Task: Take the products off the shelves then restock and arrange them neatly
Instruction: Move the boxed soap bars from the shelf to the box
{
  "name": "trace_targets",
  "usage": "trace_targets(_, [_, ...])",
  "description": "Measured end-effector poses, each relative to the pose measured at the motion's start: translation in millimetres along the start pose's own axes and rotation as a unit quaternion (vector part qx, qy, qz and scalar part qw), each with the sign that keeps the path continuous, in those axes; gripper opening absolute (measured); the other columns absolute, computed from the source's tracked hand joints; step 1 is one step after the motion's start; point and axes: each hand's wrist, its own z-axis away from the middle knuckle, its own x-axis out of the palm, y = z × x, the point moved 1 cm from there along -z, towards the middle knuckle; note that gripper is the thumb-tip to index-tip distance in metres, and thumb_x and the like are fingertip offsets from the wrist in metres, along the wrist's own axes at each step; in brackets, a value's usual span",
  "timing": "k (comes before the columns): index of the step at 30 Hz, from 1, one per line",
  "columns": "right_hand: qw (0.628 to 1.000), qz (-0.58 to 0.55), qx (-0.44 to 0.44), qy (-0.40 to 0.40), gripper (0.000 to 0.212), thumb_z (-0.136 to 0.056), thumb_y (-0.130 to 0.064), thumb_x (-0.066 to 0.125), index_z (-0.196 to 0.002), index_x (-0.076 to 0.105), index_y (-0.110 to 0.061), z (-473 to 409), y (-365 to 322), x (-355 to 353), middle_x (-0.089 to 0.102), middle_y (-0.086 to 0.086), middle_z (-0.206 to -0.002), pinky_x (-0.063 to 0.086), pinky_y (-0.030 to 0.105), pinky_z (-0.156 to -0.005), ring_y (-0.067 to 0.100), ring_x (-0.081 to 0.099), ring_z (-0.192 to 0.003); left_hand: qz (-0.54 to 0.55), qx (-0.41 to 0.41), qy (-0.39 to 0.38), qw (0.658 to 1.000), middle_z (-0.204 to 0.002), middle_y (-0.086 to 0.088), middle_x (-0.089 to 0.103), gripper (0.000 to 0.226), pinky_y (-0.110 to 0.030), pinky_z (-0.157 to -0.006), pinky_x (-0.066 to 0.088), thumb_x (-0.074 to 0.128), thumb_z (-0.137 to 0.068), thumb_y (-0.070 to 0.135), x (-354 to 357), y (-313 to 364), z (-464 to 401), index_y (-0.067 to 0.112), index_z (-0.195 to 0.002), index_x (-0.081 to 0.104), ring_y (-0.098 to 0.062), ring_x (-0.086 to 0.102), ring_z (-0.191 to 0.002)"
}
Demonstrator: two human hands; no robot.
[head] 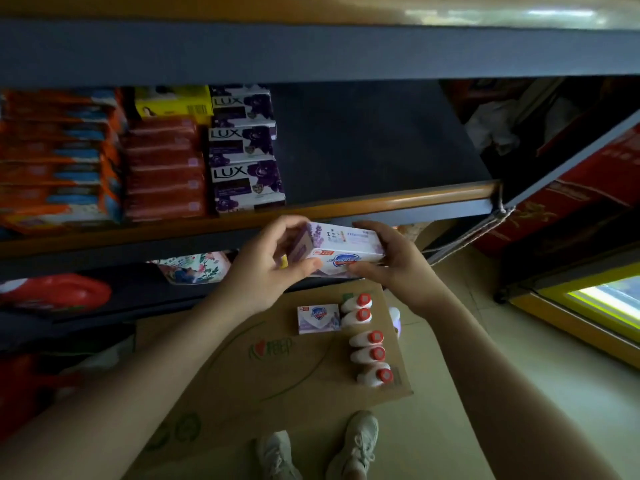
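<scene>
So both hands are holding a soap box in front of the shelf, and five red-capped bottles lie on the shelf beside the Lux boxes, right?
Not quite. The head view shows the red-capped bottles lying on the cardboard sheet on the floor.

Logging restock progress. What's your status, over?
Left hand and right hand both grip white soap box at shelf edge. Bare shelf space behind. Path unobstructed.
</scene>
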Motion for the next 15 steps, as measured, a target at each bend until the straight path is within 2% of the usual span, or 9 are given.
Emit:
trace_targets(3, [0.997, -0.073, 0.03, 0.007, 0.037, -0.075, -0.011, 0.07, -0.107, 0.052, -0.011, 7, 4, 5, 0.065, 0.007, -0.105, 0.057, 0.028, -0.079, 0.015, 0.067, -0.095, 0.046, -0.031, 0.001, 0.998, -0.109, 0.021, 0.056, 0.042, -0.007, -0.085, 0.042, 0.067, -0.081, 0.016, 6, -14, 4, 0.045, -0.104, 0.046, 0.016, 0.053, -0.098])
trace_targets(5, [0.995, -0.086, 0.013, 0.049, 0.041, -0.07, -0.022, 0.07, -0.105, 0.052, -0.009, 12, 3, 10, 0.066, 0.005, -0.104, 0.058, 0.033, -0.079, 0.016, 0.068, -0.095, 0.096, -0.059, 0.002, 0.994, -0.11, 0.019, 0.057, 0.04, -0.009, -0.086, 0.045, 0.064, -0.084, 0.013, 10, -23, 6, 0.042, -0.104, 0.047, 0.015, 0.055, -0.097])
trace_targets(8, [0.99, 0.054, -0.066, 0.114, 0.049, -0.068, -0.036, 0.073, -0.107, 0.052, -0.016, 18, -4, 18, 0.061, -0.01, -0.104, 0.056, 0.03, -0.079, 0.011, 0.063, -0.098, 0.117, -0.067, -0.001, 0.991, -0.117, 0.015, 0.056, 0.048, -0.017, -0.09, 0.048, 0.065, -0.081, 0.007, 16, -34, 6, 0.04, -0.112, 0.048, 0.004, 0.057, -0.107])
trace_targets(10, [0.975, 0.144, -0.126, 0.112, 0.048, -0.07, -0.041, 0.069, -0.11, 0.048, -0.024, 22, -8, 20, 0.057, -0.012, -0.104, 0.053, 0.022, -0.077, 0.007, 0.058, -0.098, 0.134, -0.059, -0.009, 0.989, -0.117, 0.014, 0.054, 0.055, -0.016, -0.083, 0.049, 0.065, -0.079, -0.002, 20, -35, 7, 0.035, -0.116, 0.047, 0.002, 0.059, -0.103])
trace_targets(13, [0.97, 0.169, -0.154, 0.078, 0.051, -0.071, -0.04, 0.07, -0.114, 0.047, -0.025, 28, -9, 19, 0.052, -0.016, -0.106, 0.049, 0.012, -0.075, 0.001, 0.052, -0.098, 0.117, -0.049, -0.019, 0.992, -0.115, 0.008, 0.055, 0.051, -0.016, -0.079, 0.049, 0.065, -0.078, -0.007, 23, -41, 7, 0.021, -0.117, 0.048, 0.008, 0.06, -0.094])
trace_targets(15, [0.98, 0.138, -0.129, 0.066, 0.051, -0.071, -0.042, 0.068, -0.115, 0.049, -0.023, 31, -5, 16, 0.052, -0.018, -0.109, 0.051, 0.015, -0.078, 0.001, 0.053, -0.101, 0.123, -0.069, -0.027, 0.99, -0.109, 0.006, 0.058, 0.047, -0.015, -0.076, 0.051, 0.065, -0.078, -0.007, 26, -45, 7, 0.019, -0.114, 0.049, 0.006, 0.062, -0.09])
